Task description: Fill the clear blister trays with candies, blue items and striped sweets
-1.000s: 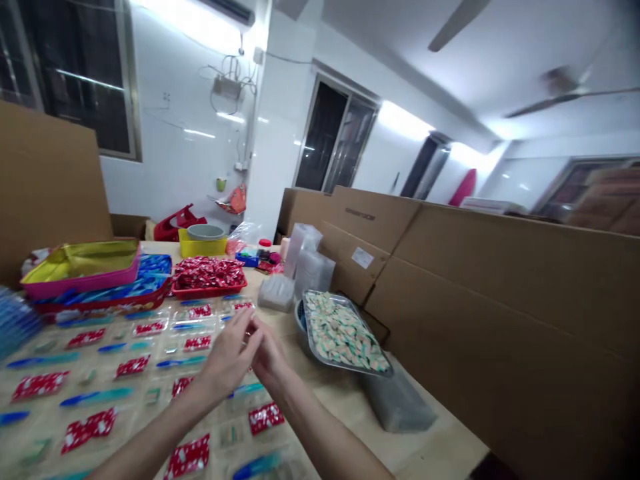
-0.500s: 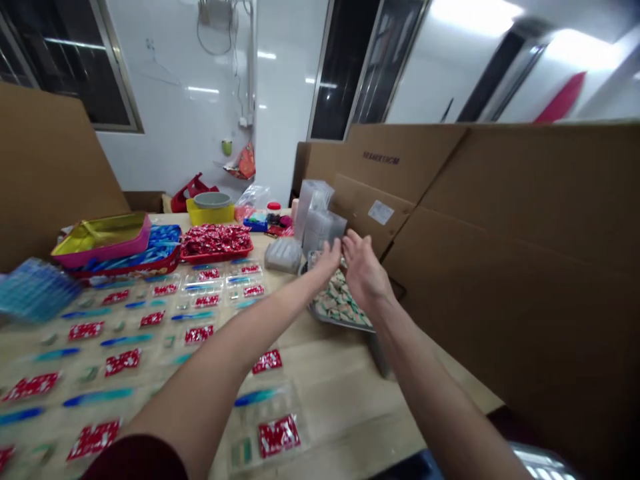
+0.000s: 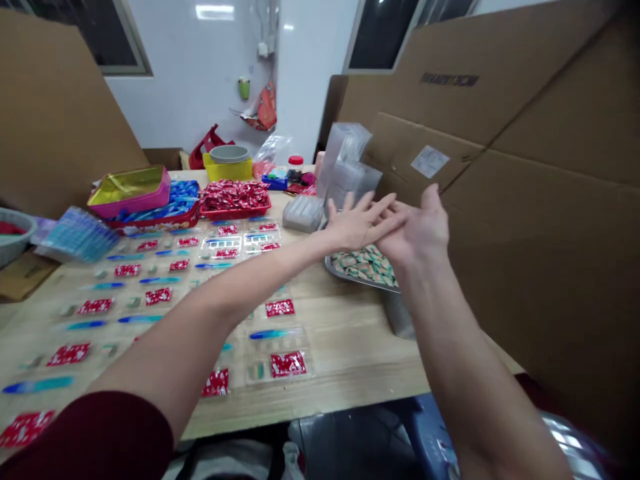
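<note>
Above a metal tray point(image 3: 345, 275) heaped with small green-and-tan pieces point(image 3: 367, 265), my two hands meet. My left hand point(image 3: 356, 223) has its fingers spread, their tips overlapping the fingers of the other hand. Palm turned up, my right hand point(image 3: 420, 230) is open with its thumb raised; its fingertips are partly hidden. Nothing shows in either hand. Below and left of my arms lie rows of clear plastic trays point(image 3: 307, 370), each with a red printed packet point(image 3: 289, 364), a blue-to-teal stick point(image 3: 270, 333) and a small piece.
Behind the rows stand a red basket of red packets point(image 3: 235, 211), a pink-and-yellow box point(image 3: 131, 193) on blue sticks, and stacked clear trays point(image 3: 345, 157). Tall cardboard point(image 3: 540, 240) walls the right side. A blue stool point(image 3: 425, 427) stands below the table edge.
My view has tilted downward. My hands, side by side before, now overlap, with the left fingers spread across the right hand's fingers.
</note>
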`<move>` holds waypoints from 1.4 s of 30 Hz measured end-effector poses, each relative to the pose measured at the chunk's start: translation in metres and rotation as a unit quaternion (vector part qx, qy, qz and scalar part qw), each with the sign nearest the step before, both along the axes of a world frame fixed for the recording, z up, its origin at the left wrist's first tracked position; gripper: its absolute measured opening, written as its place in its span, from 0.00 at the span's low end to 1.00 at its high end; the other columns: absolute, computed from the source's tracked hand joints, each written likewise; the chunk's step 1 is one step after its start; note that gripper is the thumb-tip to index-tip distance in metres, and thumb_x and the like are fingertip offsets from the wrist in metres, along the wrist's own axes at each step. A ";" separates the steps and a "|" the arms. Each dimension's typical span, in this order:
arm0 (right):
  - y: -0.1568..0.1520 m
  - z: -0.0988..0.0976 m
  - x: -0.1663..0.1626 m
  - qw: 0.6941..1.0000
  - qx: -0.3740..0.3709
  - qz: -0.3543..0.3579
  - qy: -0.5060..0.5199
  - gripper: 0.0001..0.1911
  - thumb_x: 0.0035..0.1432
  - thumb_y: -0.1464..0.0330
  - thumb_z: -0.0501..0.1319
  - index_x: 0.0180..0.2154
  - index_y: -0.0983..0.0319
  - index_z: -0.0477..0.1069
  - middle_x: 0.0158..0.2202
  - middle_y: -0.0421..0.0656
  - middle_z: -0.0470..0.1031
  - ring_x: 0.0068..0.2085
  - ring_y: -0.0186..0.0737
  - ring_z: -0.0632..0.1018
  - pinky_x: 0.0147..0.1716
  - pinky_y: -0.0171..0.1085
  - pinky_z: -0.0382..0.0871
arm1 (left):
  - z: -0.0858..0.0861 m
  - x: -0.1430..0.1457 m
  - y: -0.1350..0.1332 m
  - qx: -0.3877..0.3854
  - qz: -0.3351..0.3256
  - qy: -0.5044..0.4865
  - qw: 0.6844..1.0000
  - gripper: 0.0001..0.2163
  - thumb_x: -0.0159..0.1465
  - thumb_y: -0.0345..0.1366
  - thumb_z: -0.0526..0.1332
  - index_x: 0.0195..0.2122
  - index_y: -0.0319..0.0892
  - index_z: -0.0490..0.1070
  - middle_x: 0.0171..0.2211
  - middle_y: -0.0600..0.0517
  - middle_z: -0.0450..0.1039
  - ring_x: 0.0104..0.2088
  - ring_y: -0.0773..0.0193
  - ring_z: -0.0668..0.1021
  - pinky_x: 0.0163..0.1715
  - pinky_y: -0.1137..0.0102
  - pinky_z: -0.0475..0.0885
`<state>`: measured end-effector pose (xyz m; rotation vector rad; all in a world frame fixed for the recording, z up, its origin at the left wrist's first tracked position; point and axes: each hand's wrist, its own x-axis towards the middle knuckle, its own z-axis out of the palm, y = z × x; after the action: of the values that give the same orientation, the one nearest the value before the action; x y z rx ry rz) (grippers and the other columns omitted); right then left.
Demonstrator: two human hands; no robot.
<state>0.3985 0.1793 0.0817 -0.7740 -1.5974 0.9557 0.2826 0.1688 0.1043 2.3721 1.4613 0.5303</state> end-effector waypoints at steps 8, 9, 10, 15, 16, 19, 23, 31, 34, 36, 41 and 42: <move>-0.151 -0.084 -0.026 0.912 -0.043 0.297 -0.279 0.30 0.52 0.55 0.64 0.54 0.55 0.64 0.58 0.48 0.63 0.58 0.50 0.64 0.57 0.52 0.58 | -0.057 -0.146 -0.147 -0.023 0.076 0.171 0.982 0.13 0.61 0.44 0.57 0.40 0.39 0.71 0.38 0.45 0.74 0.47 0.50 0.71 0.52 0.49 0.60; -0.159 -0.094 -0.029 0.886 -0.011 0.325 -0.332 0.35 0.49 0.54 0.66 0.57 0.56 0.61 0.59 0.50 0.61 0.59 0.51 0.63 0.57 0.52 0.57 | -0.067 -0.155 -0.168 -0.042 0.078 0.163 0.983 0.13 0.61 0.45 0.58 0.39 0.40 0.70 0.38 0.46 0.74 0.45 0.52 0.71 0.51 0.51 0.61; -0.165 -0.104 -0.032 0.862 0.018 0.340 -0.377 0.41 0.46 0.53 0.68 0.59 0.57 0.58 0.59 0.51 0.60 0.60 0.53 0.61 0.57 0.52 0.57 | -0.077 -0.160 -0.189 -0.060 0.084 0.154 0.983 0.13 0.60 0.45 0.59 0.38 0.40 0.71 0.38 0.46 0.73 0.45 0.53 0.71 0.51 0.53 0.61; -0.173 -0.135 -0.051 0.775 0.099 0.332 -0.528 0.57 0.32 0.53 0.73 0.62 0.61 0.52 0.61 0.58 0.55 0.60 0.61 0.57 0.57 0.56 0.51 | -0.126 -0.167 -0.266 -0.075 0.132 0.102 0.983 0.28 0.52 0.51 0.65 0.52 0.42 0.65 0.50 0.43 0.69 0.53 0.48 0.68 0.55 0.51 0.58; -0.173 -0.139 -0.054 0.765 0.104 0.328 -0.544 0.58 0.31 0.53 0.73 0.62 0.61 0.51 0.62 0.58 0.54 0.61 0.62 0.56 0.57 0.57 0.49 | -0.134 -0.167 -0.276 -0.082 0.137 0.103 0.982 0.33 0.51 0.52 0.66 0.55 0.42 0.63 0.54 0.41 0.66 0.55 0.46 0.65 0.57 0.49 0.55; -0.174 -0.148 -0.062 0.749 0.108 0.322 -0.569 0.60 0.31 0.54 0.72 0.64 0.59 0.48 0.62 0.58 0.51 0.61 0.64 0.54 0.57 0.58 0.46 | -0.150 -0.171 -0.293 -0.126 0.131 0.119 0.976 0.44 0.46 0.57 0.66 0.61 0.42 0.56 0.63 0.37 0.54 0.63 0.40 0.55 0.59 0.44 0.48; -0.177 -0.146 -0.061 0.748 0.120 0.332 -0.562 0.58 0.33 0.59 0.70 0.64 0.59 0.46 0.60 0.56 0.55 0.60 0.62 0.55 0.57 0.58 0.44 | -0.156 -0.181 -0.303 -0.167 0.117 0.126 0.971 0.51 0.43 0.61 0.66 0.64 0.43 0.50 0.66 0.37 0.45 0.65 0.37 0.46 0.60 0.40 0.41; -0.132 -0.112 -0.082 0.777 0.155 0.277 -0.544 0.53 0.38 0.61 0.67 0.64 0.59 0.46 0.59 0.55 0.54 0.60 0.60 0.54 0.59 0.56 0.39 | -0.154 -0.202 -0.316 -0.185 0.124 0.131 0.966 0.54 0.41 0.62 0.65 0.66 0.44 0.44 0.67 0.38 0.41 0.65 0.36 0.42 0.59 0.37 0.38; -0.105 -0.118 -0.107 0.767 0.159 0.270 -0.560 0.56 0.36 0.58 0.68 0.64 0.61 0.46 0.60 0.57 0.54 0.61 0.60 0.54 0.59 0.55 0.41 | -0.156 -0.205 -0.319 -0.202 0.138 0.124 0.962 0.52 0.43 0.64 0.62 0.65 0.43 0.48 0.66 0.36 0.42 0.65 0.36 0.45 0.59 0.37 0.41; -0.092 -0.126 -0.120 0.755 0.156 0.281 -0.571 0.59 0.34 0.57 0.69 0.65 0.63 0.45 0.60 0.58 0.54 0.61 0.60 0.54 0.59 0.54 0.42 | -0.157 -0.205 -0.320 -0.212 0.150 0.124 0.958 0.52 0.42 0.64 0.62 0.64 0.43 0.49 0.66 0.36 0.45 0.64 0.36 0.48 0.59 0.39 0.43; -0.079 -0.144 -0.131 0.730 0.131 0.304 -0.598 0.65 0.30 0.54 0.71 0.65 0.62 0.41 0.62 0.59 0.51 0.62 0.62 0.53 0.58 0.54 0.43 | -0.160 -0.208 -0.320 -0.190 0.161 0.105 0.963 0.52 0.38 0.61 0.66 0.62 0.44 0.53 0.61 0.38 0.57 0.60 0.37 0.58 0.59 0.40 0.47; -0.079 -0.145 -0.131 0.726 0.127 0.309 -0.601 0.66 0.29 0.54 0.71 0.66 0.62 0.40 0.62 0.58 0.50 0.62 0.63 0.53 0.58 0.54 0.44 | -0.160 -0.208 -0.319 -0.190 0.159 0.102 0.963 0.52 0.38 0.61 0.66 0.62 0.44 0.53 0.61 0.38 0.57 0.60 0.37 0.58 0.59 0.40 0.47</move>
<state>0.2676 0.1004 -0.0634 -0.6777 -3.2136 0.5894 0.0742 -0.1503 -0.0557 1.9496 1.8588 0.0582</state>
